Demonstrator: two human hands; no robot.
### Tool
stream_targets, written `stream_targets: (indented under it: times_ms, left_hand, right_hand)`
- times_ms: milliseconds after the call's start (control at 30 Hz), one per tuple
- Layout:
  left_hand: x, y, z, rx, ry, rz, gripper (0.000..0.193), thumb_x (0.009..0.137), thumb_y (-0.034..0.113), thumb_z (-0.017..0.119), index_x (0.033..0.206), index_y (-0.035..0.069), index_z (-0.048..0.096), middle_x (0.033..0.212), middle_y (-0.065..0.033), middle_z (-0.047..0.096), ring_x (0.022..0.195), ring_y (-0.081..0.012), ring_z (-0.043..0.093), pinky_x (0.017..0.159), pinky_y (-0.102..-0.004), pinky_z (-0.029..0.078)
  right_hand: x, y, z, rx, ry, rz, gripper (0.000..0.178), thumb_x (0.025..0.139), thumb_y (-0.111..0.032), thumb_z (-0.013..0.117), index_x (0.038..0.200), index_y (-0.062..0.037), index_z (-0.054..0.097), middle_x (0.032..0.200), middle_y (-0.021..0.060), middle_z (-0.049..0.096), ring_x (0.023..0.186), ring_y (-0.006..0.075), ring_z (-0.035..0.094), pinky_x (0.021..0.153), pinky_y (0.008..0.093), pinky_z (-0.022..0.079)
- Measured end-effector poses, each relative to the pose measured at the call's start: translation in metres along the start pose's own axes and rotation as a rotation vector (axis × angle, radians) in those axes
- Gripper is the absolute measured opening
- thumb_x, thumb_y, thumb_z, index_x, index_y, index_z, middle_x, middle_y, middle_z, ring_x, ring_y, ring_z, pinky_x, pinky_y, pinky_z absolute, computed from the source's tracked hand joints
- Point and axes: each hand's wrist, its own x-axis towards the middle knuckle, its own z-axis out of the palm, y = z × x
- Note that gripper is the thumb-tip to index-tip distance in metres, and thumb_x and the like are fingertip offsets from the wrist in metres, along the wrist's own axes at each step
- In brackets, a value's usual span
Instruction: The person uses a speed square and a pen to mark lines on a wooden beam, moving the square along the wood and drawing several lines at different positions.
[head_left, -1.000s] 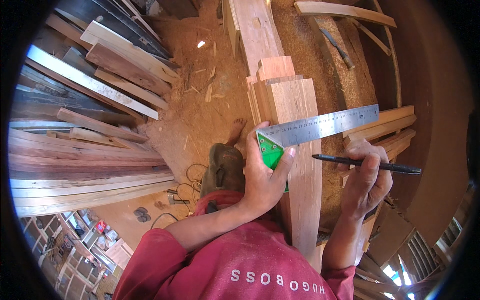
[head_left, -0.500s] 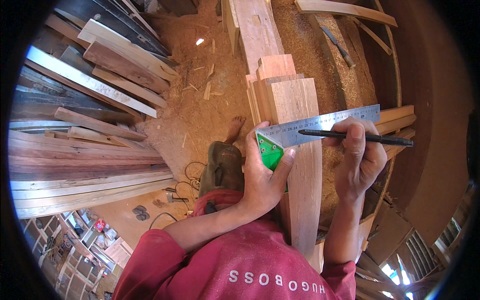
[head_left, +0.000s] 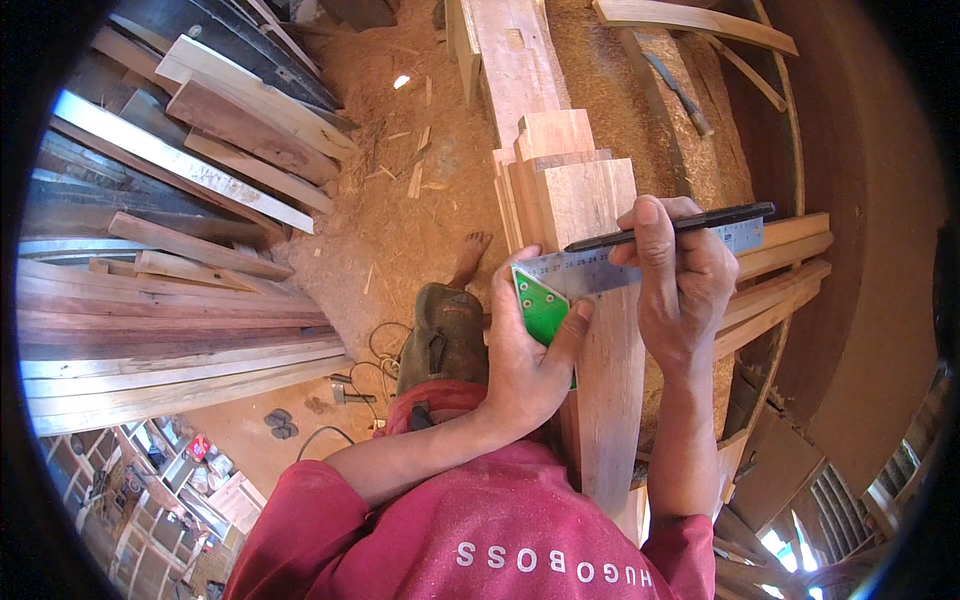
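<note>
My left hand (head_left: pixel 530 345) is closed around the green handle of a try square (head_left: pixel 543 308), pressing it against the left side of a wooden board (head_left: pixel 610 400). The square's metal blade lies across the board's face and reaches past its right edge. In my right hand (head_left: pixel 685 270) is a black pencil or marking pen (head_left: pixel 670 228), held between thumb and fingers. Its tip points left, at the blade's far edge over the board. My right hand covers the middle of the blade.
Beyond the board, more stacked timber (head_left: pixel 555 135) and a long plank with a cut slot (head_left: pixel 515 60) run away from me. A chisel-like tool (head_left: pixel 680 95) lies on a beam at the far right. Planks (head_left: pixel 170 340) are piled at left; sawdust covers the floor.
My right hand has moved left and away from me, bringing the pen's tip from over the blade to its far edge. My left hand and the square stay in place.
</note>
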Motion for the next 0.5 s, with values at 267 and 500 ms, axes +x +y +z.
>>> stream_targets:
  times_ms: [267,500]
  left_hand:
    - [0.001,0.001,0.0,0.042,0.019,0.03,0.06,0.094,0.006,0.072,0.144,-0.001,0.039,0.122,-0.0119,0.058,0.112,-0.0184,0.058,0.097,-0.0322,0.049]
    - [0.0,0.0,0.001,-0.057,0.007,-0.03,0.059,0.095,0.005,0.071,0.144,-0.003,0.038,0.123,-0.0113,0.056,0.114,-0.0178,0.056,0.099,-0.0322,0.048]
  right_hand:
    - [0.004,-0.005,-0.008,-0.133,0.001,0.009,0.024,0.103,-0.022,0.066,0.092,-0.0011,0.069,0.064,0.0064,0.064,0.058,0.0124,0.061,0.056,0.0292,0.047]
    - [0.018,0.004,-0.047,-0.294,0.105,-0.046,0.027,0.105,-0.023,0.063,0.093,-0.0006,0.069,0.076,0.0004,0.063,0.066,0.0069,0.057,0.06,0.0237,0.045]
